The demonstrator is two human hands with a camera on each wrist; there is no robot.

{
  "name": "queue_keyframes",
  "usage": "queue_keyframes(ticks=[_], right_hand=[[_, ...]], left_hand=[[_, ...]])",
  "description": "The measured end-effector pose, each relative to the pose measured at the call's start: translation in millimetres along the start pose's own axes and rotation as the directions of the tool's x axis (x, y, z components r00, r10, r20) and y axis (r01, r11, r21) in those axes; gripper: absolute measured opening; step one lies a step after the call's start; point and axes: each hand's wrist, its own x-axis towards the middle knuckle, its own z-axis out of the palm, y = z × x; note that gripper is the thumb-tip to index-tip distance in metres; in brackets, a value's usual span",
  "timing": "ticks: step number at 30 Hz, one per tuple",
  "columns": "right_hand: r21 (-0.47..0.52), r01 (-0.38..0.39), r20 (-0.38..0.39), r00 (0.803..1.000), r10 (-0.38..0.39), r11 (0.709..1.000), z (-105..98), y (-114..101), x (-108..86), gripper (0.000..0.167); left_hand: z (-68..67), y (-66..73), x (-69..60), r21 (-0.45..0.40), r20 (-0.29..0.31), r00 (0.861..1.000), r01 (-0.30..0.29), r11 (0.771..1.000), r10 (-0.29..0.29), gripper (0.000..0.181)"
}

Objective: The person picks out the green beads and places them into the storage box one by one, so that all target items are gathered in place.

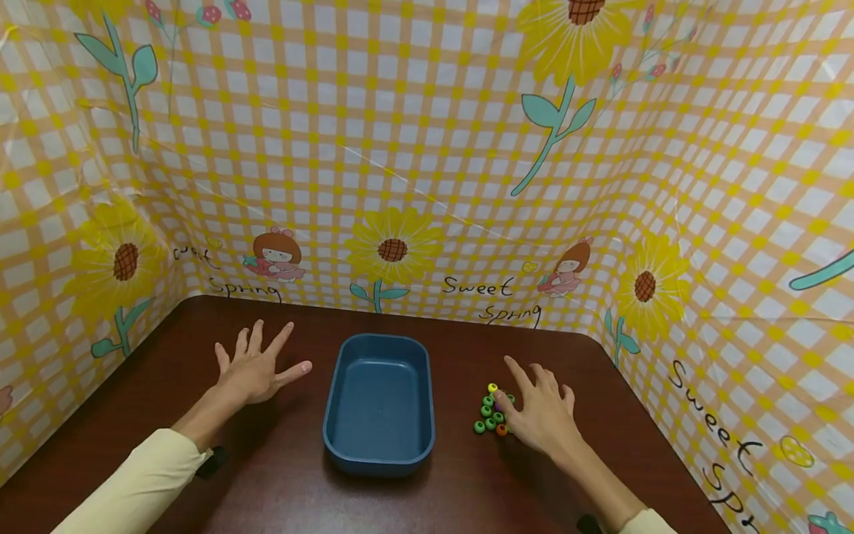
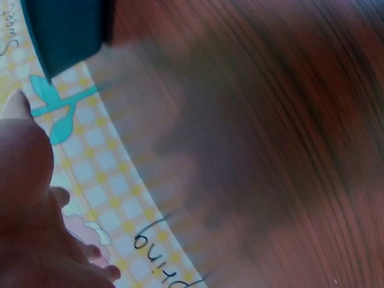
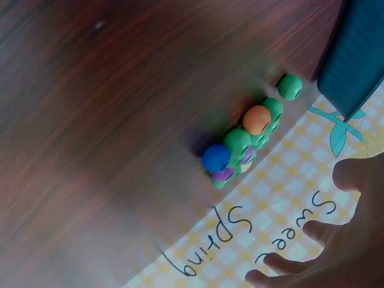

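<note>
A loose cluster of small round beads with holes lies on the dark table, mostly green, with an orange bead, a blue bead, purple ones and a yellow bead. My right hand hovers over the cluster's right side, fingers spread and holding nothing; it hides some beads in the head view. A deep blue rectangular tub with nothing in it stands at the middle. To its left, my left hand is held above the table with fingers spread, apart from the tub.
The dark brown wooden table is enclosed at the back and sides by a checked cloth with sunflowers and lettering. Its lower edge meets the tabletop behind the tub. A dark band sits at my left wrist.
</note>
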Motion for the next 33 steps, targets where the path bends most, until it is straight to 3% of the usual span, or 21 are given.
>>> queue_keyframes(ticks=[4,12,22,27,33], right_hand=[[0.027,0.018,0.016,1.000,-0.018,0.999,2,-5,-1.1,0.072],[0.079,0.017,0.064,0.998,-0.022,0.997,3,-13,-5.0,0.077],[0.208,0.042,0.049,0.997,-0.053,0.977,6,-20,-1.1,0.062],[0.230,0.000,0.094,0.995,-0.023,0.973,8,-24,1.6,0.056],[0.265,-0.060,0.146,0.989,0.021,0.962,12,-28,4.1,0.048]], left_hand=[[0.9,7.9,-0.8,-0.053,0.050,0.999,-0.015,0.998,0.018,0.092],[7.5,23.3,2.1,-0.130,0.076,0.994,-0.063,0.990,0.073,0.089],[18.9,32.2,9.2,-0.269,0.151,0.980,-0.084,0.959,0.129,0.087],[23.8,34.3,11.2,-0.410,0.199,0.964,-0.080,0.909,0.174,0.083],[29.3,33.6,13.0,-0.619,0.242,0.954,0.014,0.786,0.174,0.084]])
